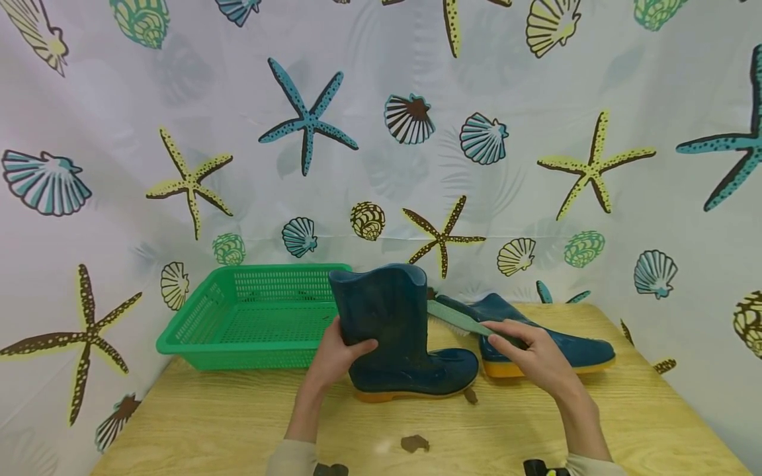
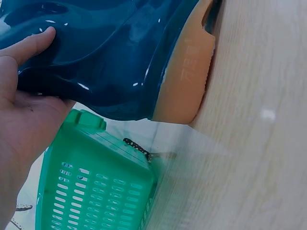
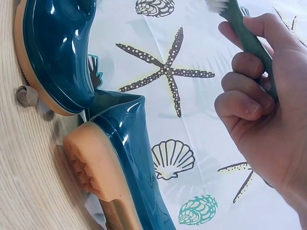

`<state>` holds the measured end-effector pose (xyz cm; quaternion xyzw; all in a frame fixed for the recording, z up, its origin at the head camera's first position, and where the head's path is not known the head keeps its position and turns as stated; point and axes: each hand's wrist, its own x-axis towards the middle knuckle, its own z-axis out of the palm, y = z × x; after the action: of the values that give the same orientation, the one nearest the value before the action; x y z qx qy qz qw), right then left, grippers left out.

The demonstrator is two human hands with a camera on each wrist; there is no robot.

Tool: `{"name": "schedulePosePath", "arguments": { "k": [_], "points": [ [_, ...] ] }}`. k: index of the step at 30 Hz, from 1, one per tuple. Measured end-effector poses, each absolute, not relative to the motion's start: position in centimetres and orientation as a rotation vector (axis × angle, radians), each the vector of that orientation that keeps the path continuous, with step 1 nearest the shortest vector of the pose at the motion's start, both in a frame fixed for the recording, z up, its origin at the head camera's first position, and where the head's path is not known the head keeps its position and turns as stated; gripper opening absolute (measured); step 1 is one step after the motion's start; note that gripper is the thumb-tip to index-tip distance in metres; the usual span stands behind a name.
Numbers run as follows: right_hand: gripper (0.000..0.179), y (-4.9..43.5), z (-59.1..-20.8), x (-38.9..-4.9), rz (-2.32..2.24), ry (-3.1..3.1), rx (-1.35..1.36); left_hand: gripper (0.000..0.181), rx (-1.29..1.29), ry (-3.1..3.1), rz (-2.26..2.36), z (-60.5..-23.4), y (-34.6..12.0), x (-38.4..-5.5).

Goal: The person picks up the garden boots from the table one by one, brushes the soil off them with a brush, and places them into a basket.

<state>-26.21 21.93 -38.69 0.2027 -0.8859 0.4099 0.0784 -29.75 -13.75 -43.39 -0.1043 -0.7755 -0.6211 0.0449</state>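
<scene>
A dark blue rubber boot (image 1: 387,317) with an orange sole stands upright at mid-table in the head view. My left hand (image 1: 339,354) grips its shaft from the left, thumb across the front; the heel (image 2: 184,79) shows close in the left wrist view. A green-handled scrub brush (image 1: 461,317) with pale bristles is held in my right hand (image 1: 530,350), its head near the right side of the shaft. Curled fingers (image 3: 247,103) wrap the handle in the right wrist view. Behind that hand, a second blue boot (image 1: 586,350) lies on its side.
At the back left stands a green plastic basket (image 1: 253,360) with perforated walls. Brown scraps, one a flat piece (image 1: 415,443) and one a small lump (image 3: 27,96), lie on the wooden table (image 1: 506,436). A shell-and-starfish patterned curtain (image 1: 369,178) hangs behind.
</scene>
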Motion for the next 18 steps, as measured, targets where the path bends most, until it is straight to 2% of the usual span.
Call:
{"name": "schedulePosePath", "arguments": {
  "k": [5,10,18],
  "points": [
    [0.038,21.9,-38.8,-26.2,1.264,-2.647,0.634,0.094,-0.351,-2.323,-1.985,-43.2,-13.8,-29.7],
    [0.038,21.9,-38.8,-26.2,1.296,-2.649,0.654,0.088,-0.481,-2.059,-2.118,-42.7,-14.0,-29.6],
    [0.039,21.6,-38.9,-26.3,1.306,-2.665,0.693,0.087,-0.589,-1.769,-2.001,-41.7,-13.8,-29.4]
  ]
}}
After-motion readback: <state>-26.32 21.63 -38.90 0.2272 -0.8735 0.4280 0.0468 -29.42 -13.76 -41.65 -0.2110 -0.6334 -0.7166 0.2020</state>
